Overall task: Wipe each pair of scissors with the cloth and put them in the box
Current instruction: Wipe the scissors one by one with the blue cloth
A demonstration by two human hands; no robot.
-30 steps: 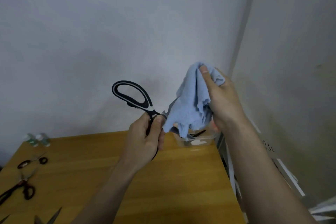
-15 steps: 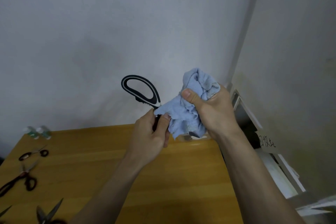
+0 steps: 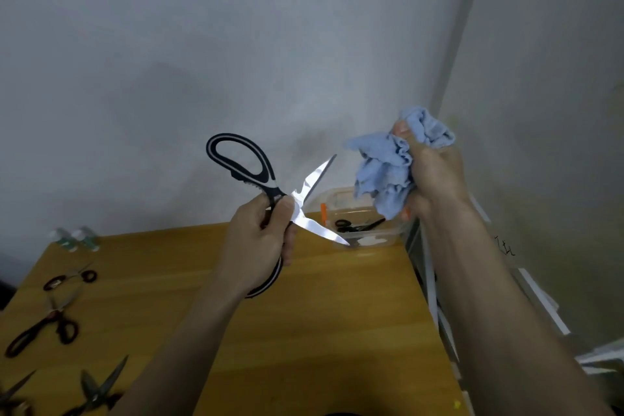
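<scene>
My left hand [image 3: 258,241] grips large black-handled kitchen scissors [image 3: 270,192] by the lower handle, raised above the table. Their blades are spread apart, one pointing up right and one down right toward the box. My right hand [image 3: 434,169] holds a bunched light-blue cloth [image 3: 388,169] up to the right of the blades, apart from them. A clear plastic box [image 3: 363,240] sits at the table's far right corner with black-handled scissors [image 3: 358,224] inside.
Several more scissors lie on the wooden table [image 3: 337,331] at the left: a small pair [image 3: 69,279], a dark-red-handled pair [image 3: 44,331] and a dark pair [image 3: 98,388] near the front edge. Two small bottles [image 3: 76,238] stand at the back left. White shelving [image 3: 435,297] borders the table's right side.
The cloth was wrapped over the blades; now my right hand has pulled it up and to the right, clear of them. The blades are now bare and spread open.
</scene>
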